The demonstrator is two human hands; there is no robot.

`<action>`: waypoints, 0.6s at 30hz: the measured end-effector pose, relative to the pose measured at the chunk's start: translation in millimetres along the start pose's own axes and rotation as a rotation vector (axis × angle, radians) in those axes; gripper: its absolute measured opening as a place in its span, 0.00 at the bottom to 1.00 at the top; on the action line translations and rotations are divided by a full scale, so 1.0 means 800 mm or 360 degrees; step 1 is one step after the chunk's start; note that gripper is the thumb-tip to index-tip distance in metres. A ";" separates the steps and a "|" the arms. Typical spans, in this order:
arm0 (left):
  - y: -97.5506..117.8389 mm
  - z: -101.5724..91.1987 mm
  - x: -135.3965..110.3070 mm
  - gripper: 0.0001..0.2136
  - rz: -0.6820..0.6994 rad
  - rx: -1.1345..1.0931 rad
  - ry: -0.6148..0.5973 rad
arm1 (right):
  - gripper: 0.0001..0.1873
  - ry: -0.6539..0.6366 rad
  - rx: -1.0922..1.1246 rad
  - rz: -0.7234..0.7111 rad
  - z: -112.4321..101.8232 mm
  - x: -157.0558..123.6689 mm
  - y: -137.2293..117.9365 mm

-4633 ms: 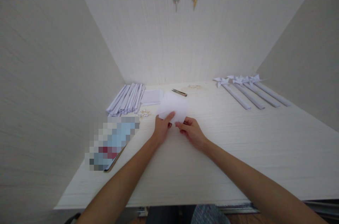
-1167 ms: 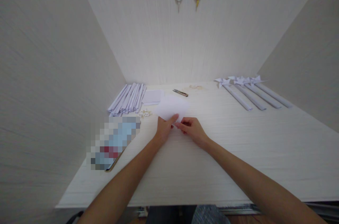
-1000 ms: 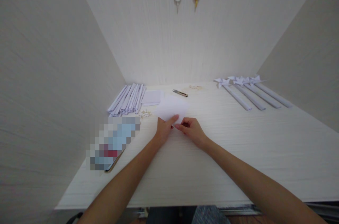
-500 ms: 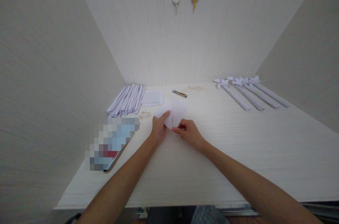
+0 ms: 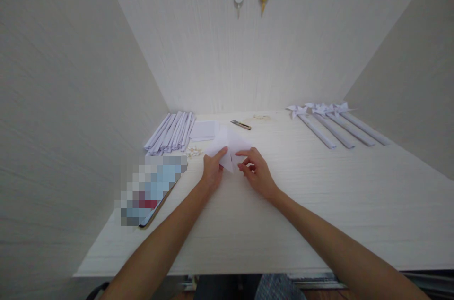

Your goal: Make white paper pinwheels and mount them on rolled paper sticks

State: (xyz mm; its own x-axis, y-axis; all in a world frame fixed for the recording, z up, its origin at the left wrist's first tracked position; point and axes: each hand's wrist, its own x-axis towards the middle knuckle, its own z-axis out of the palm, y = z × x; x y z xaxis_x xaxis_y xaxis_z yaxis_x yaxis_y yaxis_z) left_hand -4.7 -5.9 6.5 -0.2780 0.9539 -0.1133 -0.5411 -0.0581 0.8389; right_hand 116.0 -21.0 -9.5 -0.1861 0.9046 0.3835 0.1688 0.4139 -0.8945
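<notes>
Over the tabletop, my left hand [image 5: 213, 167] pinches a white square of paper [image 5: 229, 138], thumb on top and the other fingers beneath. A slit runs up from the paper's near corner, and its two sides stand slightly apart. My right hand [image 5: 256, 170] is at the paper's right side, thumb and index finger spread with nothing between them. The index fingertip lies over or against the right flap; I cannot tell whether it touches. Beyond the paper lie small thread snips [image 5: 240, 124].
Rolled paper sticks [image 5: 172, 134] are piled at the left beside a stack of paper squares [image 5: 204, 131]. Small scraps [image 5: 194, 151] lie near a blurred phone [image 5: 156, 191]. Several paper pinwheels on sticks [image 5: 317, 132] lie at the right. Walls enclose the white table [image 5: 319, 186].
My right hand has let go of the paper's near corner; its thumb and index finger have spread and shifted slightly up and right. The slit shows wider. My left hand keeps its hold.
</notes>
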 end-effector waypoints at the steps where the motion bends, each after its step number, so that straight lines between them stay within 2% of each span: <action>1: 0.000 0.001 -0.001 0.14 0.0000 0.0010 -0.0004 | 0.11 -0.0008 -0.0021 0.0006 -0.001 0.001 0.001; 8: 0.001 0.002 -0.001 0.13 0.0016 -0.0029 -0.0014 | 0.17 0.0055 -0.0046 -0.0054 -0.003 0.002 0.003; 18: -0.004 0.001 0.000 0.14 0.0016 0.0094 -0.0002 | 0.05 0.0119 -0.0023 0.0012 -0.001 0.003 0.004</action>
State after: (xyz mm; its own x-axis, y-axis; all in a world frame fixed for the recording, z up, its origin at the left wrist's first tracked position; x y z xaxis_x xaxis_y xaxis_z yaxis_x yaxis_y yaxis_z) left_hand -2.6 -5.4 4.6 -0.2821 0.9538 -0.1039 -0.4907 -0.0503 0.8699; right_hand 116.7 -17.3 -11.1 -0.1119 0.9126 0.3932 0.1838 0.4079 -0.8944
